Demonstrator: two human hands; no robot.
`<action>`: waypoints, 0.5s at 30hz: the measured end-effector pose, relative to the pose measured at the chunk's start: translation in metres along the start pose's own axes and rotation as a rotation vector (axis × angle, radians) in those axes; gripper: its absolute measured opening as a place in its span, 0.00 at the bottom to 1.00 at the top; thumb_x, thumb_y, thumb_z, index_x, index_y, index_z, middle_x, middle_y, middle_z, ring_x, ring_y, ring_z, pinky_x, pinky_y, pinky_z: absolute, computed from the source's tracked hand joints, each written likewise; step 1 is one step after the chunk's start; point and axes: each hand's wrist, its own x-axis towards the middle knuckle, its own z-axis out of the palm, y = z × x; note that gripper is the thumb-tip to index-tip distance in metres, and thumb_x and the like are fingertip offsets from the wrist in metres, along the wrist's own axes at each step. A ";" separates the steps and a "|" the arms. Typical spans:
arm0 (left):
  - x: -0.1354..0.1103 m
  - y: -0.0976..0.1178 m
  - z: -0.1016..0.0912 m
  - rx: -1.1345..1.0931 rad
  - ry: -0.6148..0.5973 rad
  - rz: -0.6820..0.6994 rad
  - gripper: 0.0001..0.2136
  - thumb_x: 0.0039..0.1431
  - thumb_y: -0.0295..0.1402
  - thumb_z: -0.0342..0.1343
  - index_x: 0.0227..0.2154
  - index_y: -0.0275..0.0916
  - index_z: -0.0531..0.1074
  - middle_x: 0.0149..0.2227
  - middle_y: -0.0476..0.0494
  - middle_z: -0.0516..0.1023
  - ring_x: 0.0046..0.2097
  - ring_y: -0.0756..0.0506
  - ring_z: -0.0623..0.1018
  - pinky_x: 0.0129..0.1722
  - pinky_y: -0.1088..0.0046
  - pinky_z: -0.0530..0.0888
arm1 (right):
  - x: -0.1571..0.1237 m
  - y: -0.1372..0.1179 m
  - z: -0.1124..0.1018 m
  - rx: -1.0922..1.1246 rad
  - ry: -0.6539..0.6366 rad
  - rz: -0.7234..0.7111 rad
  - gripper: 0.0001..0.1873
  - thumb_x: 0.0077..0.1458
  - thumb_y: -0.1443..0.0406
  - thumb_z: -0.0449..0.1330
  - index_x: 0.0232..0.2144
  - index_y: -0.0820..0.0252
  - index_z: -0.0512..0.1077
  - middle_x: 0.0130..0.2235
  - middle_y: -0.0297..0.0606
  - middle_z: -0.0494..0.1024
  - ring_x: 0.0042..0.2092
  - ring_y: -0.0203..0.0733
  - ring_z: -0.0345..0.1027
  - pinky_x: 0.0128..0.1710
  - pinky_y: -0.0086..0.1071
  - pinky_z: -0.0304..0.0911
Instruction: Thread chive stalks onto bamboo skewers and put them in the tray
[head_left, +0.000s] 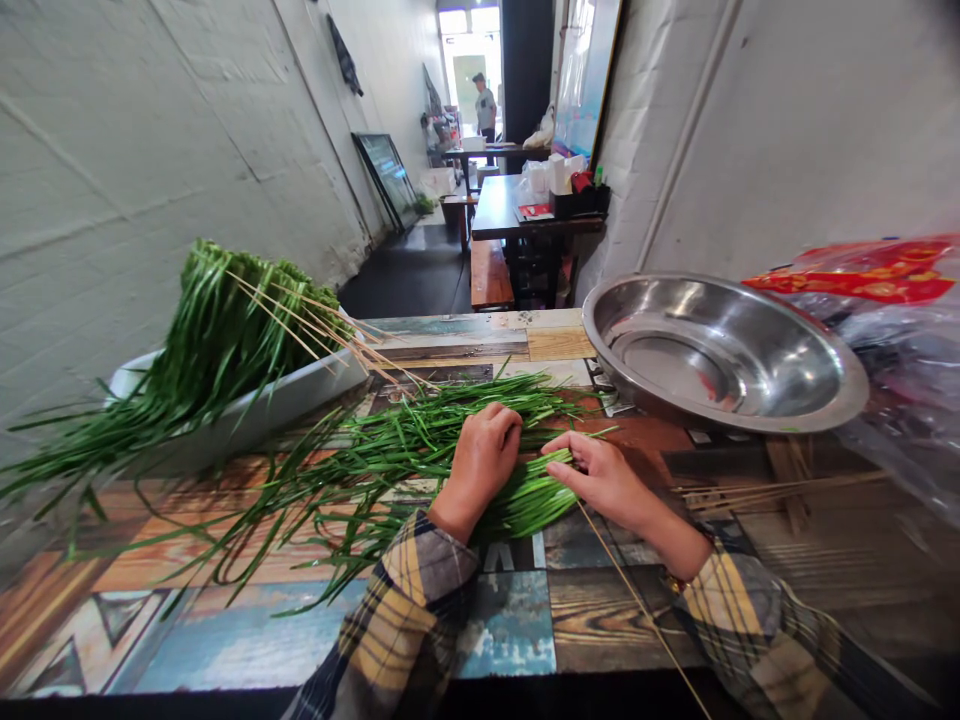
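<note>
Long green garlic chives (pixel 409 440) lie spread across the wood-patterned table. My left hand (pixel 484 465) is curled closed over them; its fingertips are partly hidden. To its right, my right hand (pixel 611 480) has its thumb and fingers closed around the pale stem ends of a bundle of chives (pixel 532 500). A thin bamboo skewer (pixel 637 603) runs from just under the right fingertips down to the table's front edge. On the left, a white tray (pixel 247 415) bears a tall row of chives (pixel 240 310) with several skewers (pixel 322 325) sticking out.
A wide steel basin (pixel 840 385) stands at the back right, with a clear plastic bag with red print (pixel 862 275) beside it. More skewers (pixel 780 487) lie on the table right of my hand. Farther back are another table (pixel 495 205), a bench (pixel 491 275) and a standing person (pixel 485 105).
</note>
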 end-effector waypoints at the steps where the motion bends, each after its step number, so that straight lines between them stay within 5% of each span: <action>1: 0.000 -0.002 0.002 -0.052 0.015 -0.022 0.07 0.61 0.26 0.49 0.32 0.38 0.72 0.33 0.45 0.74 0.37 0.46 0.73 0.38 0.71 0.67 | 0.000 -0.001 0.000 0.006 0.017 -0.004 0.11 0.54 0.61 0.58 0.37 0.62 0.75 0.28 0.34 0.73 0.29 0.36 0.63 0.29 0.29 0.56; 6: -0.001 -0.004 0.005 -0.212 0.059 -0.053 0.10 0.61 0.24 0.46 0.37 0.39 0.73 0.35 0.45 0.74 0.38 0.47 0.74 0.39 0.72 0.69 | 0.000 -0.002 0.001 0.014 0.098 -0.008 0.11 0.54 0.62 0.58 0.37 0.61 0.75 0.25 0.32 0.71 0.26 0.35 0.61 0.27 0.28 0.54; 15: -0.001 -0.001 0.004 -0.174 -0.032 -0.060 0.08 0.60 0.28 0.51 0.34 0.39 0.76 0.32 0.46 0.74 0.35 0.48 0.73 0.35 0.73 0.68 | 0.000 -0.001 0.002 0.012 0.122 -0.006 0.12 0.53 0.61 0.58 0.37 0.62 0.77 0.23 0.31 0.69 0.24 0.34 0.58 0.24 0.28 0.52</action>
